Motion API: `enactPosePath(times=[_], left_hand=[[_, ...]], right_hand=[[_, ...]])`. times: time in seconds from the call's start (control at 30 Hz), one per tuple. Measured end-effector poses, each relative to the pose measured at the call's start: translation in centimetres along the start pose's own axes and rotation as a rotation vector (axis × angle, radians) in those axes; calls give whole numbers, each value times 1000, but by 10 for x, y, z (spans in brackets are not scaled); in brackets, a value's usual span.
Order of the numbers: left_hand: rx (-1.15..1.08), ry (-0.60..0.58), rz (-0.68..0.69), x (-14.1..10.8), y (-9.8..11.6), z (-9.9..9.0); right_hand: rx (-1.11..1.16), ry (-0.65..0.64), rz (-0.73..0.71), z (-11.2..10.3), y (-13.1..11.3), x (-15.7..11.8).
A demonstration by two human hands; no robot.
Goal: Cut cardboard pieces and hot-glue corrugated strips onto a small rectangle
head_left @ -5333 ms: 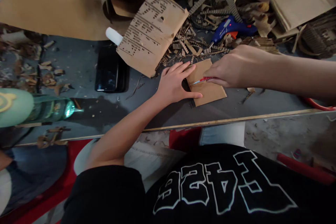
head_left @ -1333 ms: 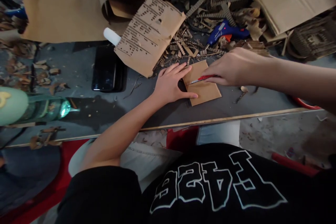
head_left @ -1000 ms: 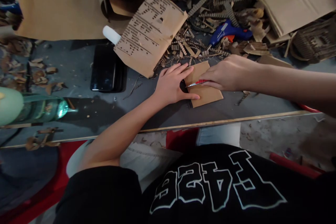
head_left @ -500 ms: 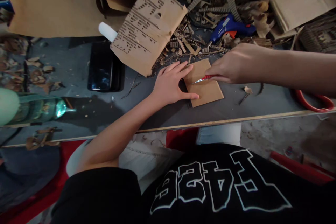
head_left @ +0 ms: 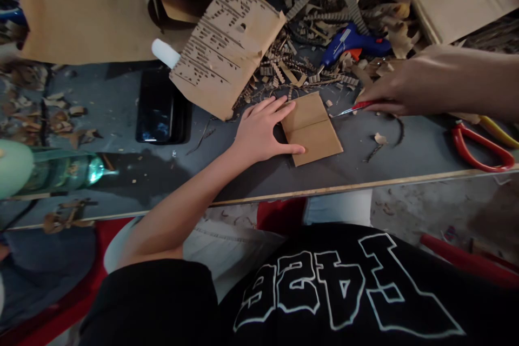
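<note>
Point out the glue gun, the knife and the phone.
Glue gun (head_left: 340,46): head view, blue body.
Knife (head_left: 364,105): head view, red handle.
Phone (head_left: 154,111): head view, dark glossy face.

Had a bottle at far left on the table, a phone between it and a cardboard sheet. Showed a glue gun among scraps, behind the cardboard piece, and scissors at right.

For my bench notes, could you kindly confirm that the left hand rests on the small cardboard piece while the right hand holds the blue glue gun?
Not quite: the right hand holds the red-handled blade; the blue glue gun lies among the scraps, as the head view shows. The left hand does rest on the small cardboard piece.
</note>
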State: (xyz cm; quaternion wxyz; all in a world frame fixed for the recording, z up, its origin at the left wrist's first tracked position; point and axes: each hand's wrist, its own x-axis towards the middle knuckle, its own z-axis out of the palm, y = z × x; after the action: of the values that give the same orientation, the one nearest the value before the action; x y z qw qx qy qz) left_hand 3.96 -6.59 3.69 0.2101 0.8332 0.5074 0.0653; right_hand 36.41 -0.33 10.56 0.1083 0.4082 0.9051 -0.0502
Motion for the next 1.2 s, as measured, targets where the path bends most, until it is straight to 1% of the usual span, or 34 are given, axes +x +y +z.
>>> enactPosePath(times=[0.03,0.07,0.1,0.2,0.23,0.27,0.3,0.33,0.37,0.43,0.5,0.57,0.63,0.7,0.73,0.8,0.87,0.93,0.97,1.03,1.1,1.17,1.2], left_hand=[[2,2,3,0,-1,1],[3,11,8,0,-2,2],[3,28,17,0,-3,4],[-5,128,52,2,-7,7],[-13,173,44,3,-9,8],[-26,219,22,4,-11,8],[-47,268,-9,6,-14,8],[-81,316,-40,7,-16,7],[-134,356,-63,9,-19,7],[-289,424,-75,12,-24,7],[-466,521,-84,15,-29,8],[-597,681,-111,19,-34,10],[-672,868,-129,23,-39,11],[-708,1023,-133,26,-41,12],[-715,1074,-136,27,-41,12],[-722,1118,-135,27,-38,14],[-758,1081,-114,25,-34,16],[-857,983,-72,23,-29,19],[-929,913,-44,23,-27,21],[-1083,726,23,21,-24,23],[-1188,523,95,19,-23,23],[-1229,357,149,16,-21,21],[-1238,300,170,14,-21,20]], right_hand=[[-56,-32,-65,0,5,-8],[-99,-36,-94,-1,9,-17],[-96,9,-54,-1,11,-26],[-123,224,220,6,7,-50],[-129,272,315,11,1,-53],[-125,300,379,17,-5,-53],[-120,273,401,24,-12,-50],[-121,275,419,31,-20,-44],[-117,280,402,37,-28,-36],[-93,364,330,46,-43,-17],[16,510,274,48,-57,3],[221,668,316,46,-70,22],[484,773,387,45,-82,39],[726,790,377,47,-93,53],[820,776,349,51,-97,59],[960,743,279,59,-104,67],[1029,733,231,67,-108,71],[1041,772,233,73,-108,72],[1040,809,243,74,-106,71],[1064,913,272,75,-102,71],[1163,1016,290,72,-100,70],[1307,1059,293,67,-99,70],[1369,1053,288,64,-100,69]])
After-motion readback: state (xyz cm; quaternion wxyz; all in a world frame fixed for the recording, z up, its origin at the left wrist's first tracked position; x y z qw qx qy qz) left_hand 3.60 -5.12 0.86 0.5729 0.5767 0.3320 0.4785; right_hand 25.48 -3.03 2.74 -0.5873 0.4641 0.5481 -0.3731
